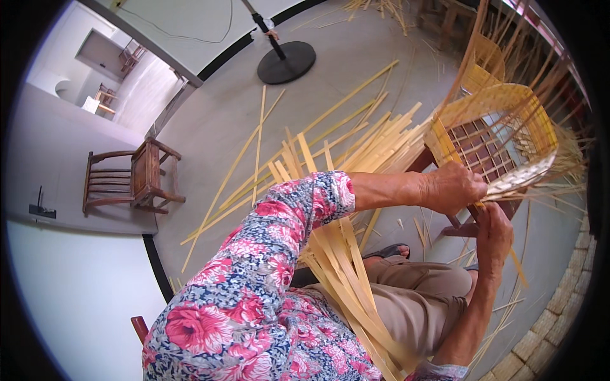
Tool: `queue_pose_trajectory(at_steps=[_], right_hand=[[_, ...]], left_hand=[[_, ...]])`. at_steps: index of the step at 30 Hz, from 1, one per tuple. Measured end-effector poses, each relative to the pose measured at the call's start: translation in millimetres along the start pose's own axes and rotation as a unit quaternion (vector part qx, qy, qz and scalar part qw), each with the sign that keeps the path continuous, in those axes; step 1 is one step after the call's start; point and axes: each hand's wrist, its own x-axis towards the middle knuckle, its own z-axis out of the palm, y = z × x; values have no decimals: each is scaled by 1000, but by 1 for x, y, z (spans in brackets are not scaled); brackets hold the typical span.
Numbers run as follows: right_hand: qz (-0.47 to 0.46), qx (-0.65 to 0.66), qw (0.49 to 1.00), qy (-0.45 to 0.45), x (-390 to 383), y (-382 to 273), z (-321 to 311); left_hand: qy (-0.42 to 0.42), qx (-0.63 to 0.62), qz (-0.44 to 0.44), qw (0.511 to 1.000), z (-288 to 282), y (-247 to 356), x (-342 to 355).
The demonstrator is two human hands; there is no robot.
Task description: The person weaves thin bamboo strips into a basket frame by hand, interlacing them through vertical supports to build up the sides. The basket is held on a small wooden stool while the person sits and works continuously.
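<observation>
Clearly, a half-woven bamboo basket [495, 136] is being held at its near rim, the left hand [452, 187] clamped over it, the right hand [494, 233] pinching a strip just below. Loose bamboo strips [330, 152] are lying on the floor [210, 120] left of the grip; a wooden chair [133, 178] is standing farther left.

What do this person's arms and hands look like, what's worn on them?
The left arm wears a floral sleeve with pink and red blooms on blue and white, ending past the elbow. Both forearms are bare. The left hand and right hand have no gloves; no rings or watch show.
</observation>
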Motion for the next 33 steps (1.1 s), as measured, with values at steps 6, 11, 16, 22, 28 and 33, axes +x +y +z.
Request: queue_pose_trajectory(at_steps=[6,11,16,22,28,33], right_hand=[[-64,-101,992,46,-7,16,2],[-133,-96,985,47,3,11,15],[-176,-63,982,19,12,22,11],[-180,-35,983,-10,21,27,8],[-216,-28,976,-23,29,35,11],[-222,-5,975,-21,32,33,14]], left_hand=[[-41,-67,55,995,-8,-4,1],[-87,-79,68,991,-23,-8,-13],[-113,-140,89,980,-26,-15,-2],[-165,-120,87,975,-28,-22,6],[-151,-171,81,970,-28,-25,7],[-148,-229,83,958,-23,-28,8]])
